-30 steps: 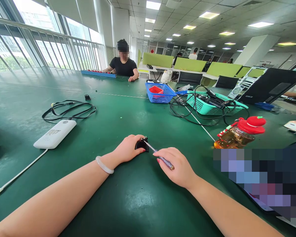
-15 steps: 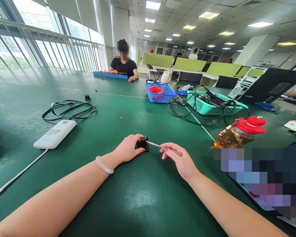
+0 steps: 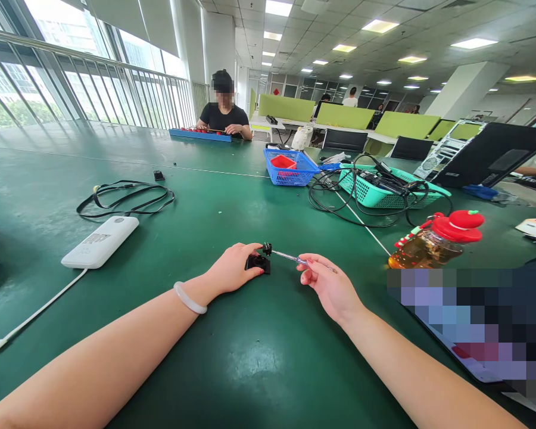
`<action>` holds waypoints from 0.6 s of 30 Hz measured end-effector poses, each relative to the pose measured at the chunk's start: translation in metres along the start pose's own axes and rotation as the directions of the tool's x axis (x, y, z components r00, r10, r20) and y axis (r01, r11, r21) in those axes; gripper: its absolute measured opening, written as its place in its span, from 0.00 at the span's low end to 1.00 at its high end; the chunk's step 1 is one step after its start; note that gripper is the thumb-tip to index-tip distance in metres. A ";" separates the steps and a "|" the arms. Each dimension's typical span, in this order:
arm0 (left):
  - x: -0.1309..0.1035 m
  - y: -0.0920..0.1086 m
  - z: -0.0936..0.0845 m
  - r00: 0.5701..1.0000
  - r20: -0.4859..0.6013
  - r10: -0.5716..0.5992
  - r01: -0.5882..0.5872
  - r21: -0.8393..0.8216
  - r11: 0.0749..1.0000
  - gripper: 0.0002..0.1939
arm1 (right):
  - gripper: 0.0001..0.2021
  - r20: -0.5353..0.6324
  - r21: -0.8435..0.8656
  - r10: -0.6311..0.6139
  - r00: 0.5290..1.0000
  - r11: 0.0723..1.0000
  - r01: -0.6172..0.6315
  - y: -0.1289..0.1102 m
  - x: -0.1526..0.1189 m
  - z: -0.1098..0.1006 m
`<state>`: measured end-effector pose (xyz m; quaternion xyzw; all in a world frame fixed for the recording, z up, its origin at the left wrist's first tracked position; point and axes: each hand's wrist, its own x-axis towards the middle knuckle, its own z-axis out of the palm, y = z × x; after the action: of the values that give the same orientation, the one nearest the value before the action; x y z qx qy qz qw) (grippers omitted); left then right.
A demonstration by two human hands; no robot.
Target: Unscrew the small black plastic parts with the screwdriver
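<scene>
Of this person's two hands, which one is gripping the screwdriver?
The right hand, its wrist bare, grips the screwdriver by its handle. The left hand, with a white bracelet at its wrist, holds a black part instead.

The small piece [image 3: 262, 263] is black, the screwdriver shaft [image 3: 286, 256] silvery, the table [image 3: 196, 363] dark green.

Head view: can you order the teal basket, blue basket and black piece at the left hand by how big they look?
1. Teal basket
2. Blue basket
3. Black piece, partly covered by the left hand; its visible part looks smallest.
</scene>
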<state>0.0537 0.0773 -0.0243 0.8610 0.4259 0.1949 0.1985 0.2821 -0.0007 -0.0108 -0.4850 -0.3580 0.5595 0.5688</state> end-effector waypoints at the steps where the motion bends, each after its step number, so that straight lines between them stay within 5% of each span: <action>1: 0.000 0.000 0.000 1.000 0.004 -0.001 0.001 0.002 1.000 0.29 | 0.15 0.000 0.001 0.000 1.000 1.000 0.000 0.000 0.000 0.000; 10: -0.001 0.002 -0.002 1.000 0.014 -0.010 0.011 -0.014 1.000 0.29 | 0.18 -0.036 -0.028 0.002 0.999 1.000 -0.003 0.000 -0.001 0.000; 18: -0.001 0.002 -0.002 1.000 0.004 0.030 -0.030 -0.007 1.000 0.24 | 0.15 0.015 -0.322 -0.248 0.969 0.916 0.239 0.001 -0.007 0.001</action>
<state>0.0534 0.0756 -0.0220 0.8670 0.4119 0.1973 0.1993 0.2796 -0.0080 -0.0106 -0.5300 -0.4942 0.4122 0.5522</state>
